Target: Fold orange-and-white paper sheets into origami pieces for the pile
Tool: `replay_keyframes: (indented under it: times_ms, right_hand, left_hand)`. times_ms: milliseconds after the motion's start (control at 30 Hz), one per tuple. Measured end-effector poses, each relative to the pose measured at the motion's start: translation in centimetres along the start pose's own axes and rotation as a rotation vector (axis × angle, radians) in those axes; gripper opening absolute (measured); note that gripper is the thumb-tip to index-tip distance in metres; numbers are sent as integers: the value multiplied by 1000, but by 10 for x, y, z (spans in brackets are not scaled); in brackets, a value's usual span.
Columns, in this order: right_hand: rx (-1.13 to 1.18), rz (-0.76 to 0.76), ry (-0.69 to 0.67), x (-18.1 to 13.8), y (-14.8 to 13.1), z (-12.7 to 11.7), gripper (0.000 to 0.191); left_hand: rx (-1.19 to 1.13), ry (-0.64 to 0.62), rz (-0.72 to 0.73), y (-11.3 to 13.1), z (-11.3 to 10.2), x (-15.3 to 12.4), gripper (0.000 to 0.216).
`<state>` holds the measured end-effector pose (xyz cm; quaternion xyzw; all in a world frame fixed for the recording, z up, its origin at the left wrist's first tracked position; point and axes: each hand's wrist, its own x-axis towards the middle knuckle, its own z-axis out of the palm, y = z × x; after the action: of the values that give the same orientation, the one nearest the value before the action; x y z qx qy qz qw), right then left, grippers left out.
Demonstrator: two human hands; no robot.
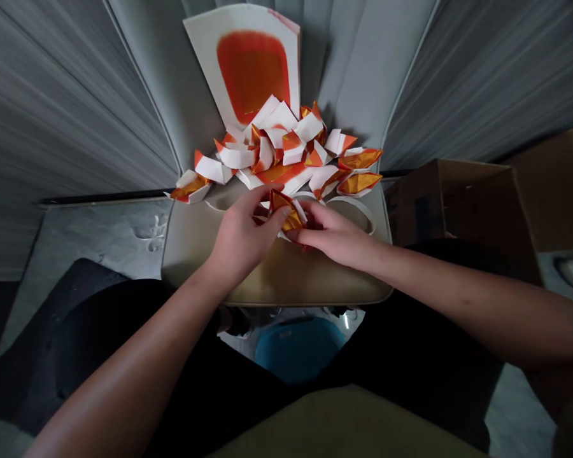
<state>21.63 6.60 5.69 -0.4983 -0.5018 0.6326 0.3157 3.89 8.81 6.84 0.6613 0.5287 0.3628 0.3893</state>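
Observation:
Between my two hands is a folded paper ingot [289, 211], gold inside with red and white edges, held just above the chair seat. My left hand [249, 230] pinches its left side, thumb on the gold face. On the other side my right hand [333, 232] grips it with thumb and fingers, some fingers hidden behind the paper. Right behind the hands lies a heap of similar folded paper ingots [293, 147] in white, red and gold. A flat stack of white paper sheets with a red-gold centre [253, 73] leans against the chair back.
The padded chair seat [310, 280] is in front of me, with a white paper strip [358, 207] on it. An open cardboard box [477, 197] stands on the right. Beneath the seat is a blue plastic object [298, 346]. Pale curtains hang on both sides.

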Motion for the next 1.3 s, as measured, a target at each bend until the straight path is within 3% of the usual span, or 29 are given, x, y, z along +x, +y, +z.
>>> replay_keyframes:
  times_ms: [200, 600, 833, 1100, 1300]
  right_hand:
    - [-1, 15, 8, -3, -4, 0, 38]
    - [-49, -2, 40, -3, -6, -2, 37]
    - [-59, 2, -3, -2, -3, -1, 51]
    - [-9, 27, 45, -2, -5, -1, 47]
    - [5, 7, 4, -2, -2, 1, 55]
  left_hand:
    - [8, 23, 23, -5, 1, 0, 34]
    - [-32, -43, 3, -6, 2, 0, 42]
    - [13, 1, 44, -3, 1, 1, 40]
    - [-63, -114, 5, -8, 4, -1, 52]
    - [-11, -54, -10, -6, 3, 0, 51]
